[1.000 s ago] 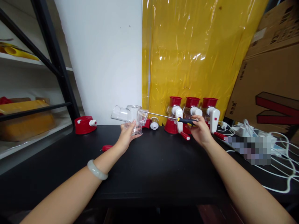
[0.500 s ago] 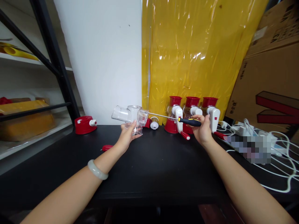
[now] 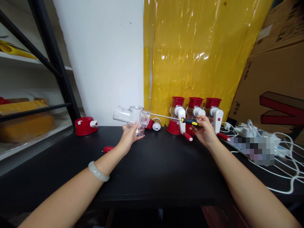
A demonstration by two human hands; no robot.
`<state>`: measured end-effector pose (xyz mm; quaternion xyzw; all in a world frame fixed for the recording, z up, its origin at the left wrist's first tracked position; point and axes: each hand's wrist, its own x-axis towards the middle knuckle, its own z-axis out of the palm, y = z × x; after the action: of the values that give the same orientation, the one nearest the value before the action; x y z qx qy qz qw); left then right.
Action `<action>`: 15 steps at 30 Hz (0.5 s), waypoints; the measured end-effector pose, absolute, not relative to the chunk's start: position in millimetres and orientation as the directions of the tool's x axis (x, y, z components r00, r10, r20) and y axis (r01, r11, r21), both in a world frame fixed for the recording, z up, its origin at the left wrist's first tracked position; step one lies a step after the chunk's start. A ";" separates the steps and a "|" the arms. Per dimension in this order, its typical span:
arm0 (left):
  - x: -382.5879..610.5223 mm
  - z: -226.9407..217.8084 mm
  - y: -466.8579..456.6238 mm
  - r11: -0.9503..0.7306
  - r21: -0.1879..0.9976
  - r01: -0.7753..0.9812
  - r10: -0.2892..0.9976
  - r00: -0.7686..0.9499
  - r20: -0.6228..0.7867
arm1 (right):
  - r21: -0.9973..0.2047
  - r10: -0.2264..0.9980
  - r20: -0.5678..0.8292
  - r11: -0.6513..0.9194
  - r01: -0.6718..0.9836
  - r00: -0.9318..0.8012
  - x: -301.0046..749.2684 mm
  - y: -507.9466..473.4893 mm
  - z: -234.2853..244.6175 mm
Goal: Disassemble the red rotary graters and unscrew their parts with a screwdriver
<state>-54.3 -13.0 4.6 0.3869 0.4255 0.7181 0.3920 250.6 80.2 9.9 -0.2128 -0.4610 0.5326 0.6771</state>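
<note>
White panel (image 3: pixel 102 57) and yellow plastic sheeting (image 3: pixel 190 47) back a black counter (image 3: pixel 154 177). Left fingers (image 3: pixel 135 126) grip a clear grater housing (image 3: pixel 136 114) over it; right fingers (image 3: pixel 201 119) grasp a screwdriver (image 3: pixel 190 122) pointed into its opening. Fastening seems underway, calling for steady alignment. Far right, carton (image 3: pixel 273 76) lettering shows "EA"; smaller characters are illegible.

White panel (image 3: pixel 102 60) beside yellow plastic sheet (image 3: pixel 199 47), cardboard box (image 3: pixel 275 79), white cables (image 3: pixel 292 186)

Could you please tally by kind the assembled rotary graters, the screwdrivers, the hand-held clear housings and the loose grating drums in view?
Assembled rotary graters: 3
Screwdriver: 1
Hand-held clear housing: 1
Loose grating drum: 1
Total: 6
</note>
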 end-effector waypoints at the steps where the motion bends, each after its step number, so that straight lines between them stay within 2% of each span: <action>1: -54.3 3.8 -12.9 -0.326 0.916 -0.234 0.895 -0.388 0.220 | -0.764 0.917 0.399 0.337 -0.550 0.008 251.4 78.7 10.9; 7: -54.1 3.5 -13.4 -0.310 0.923 -0.226 0.895 -0.397 0.203 | -0.743 0.905 0.424 0.375 -0.554 0.043 251.9 78.3 12.2; 12: -53.6 5.8 -14.3 -0.313 0.919 -0.241 0.896 -0.397 0.201 | -0.784 0.873 0.472 0.478 -0.396 0.119 250.5 92.0 3.5; 15: -53.5 5.2 -14.5 -0.307 0.923 -0.234 0.894 -0.402 0.196 | -0.817 0.869 0.486 0.489 -0.304 0.090 253.0 97.7 -1.2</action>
<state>-53.5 -14.5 5.2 0.3783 0.4366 0.7145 0.3947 253.0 97.7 -1.2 -0.2703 -0.5222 0.4271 0.6869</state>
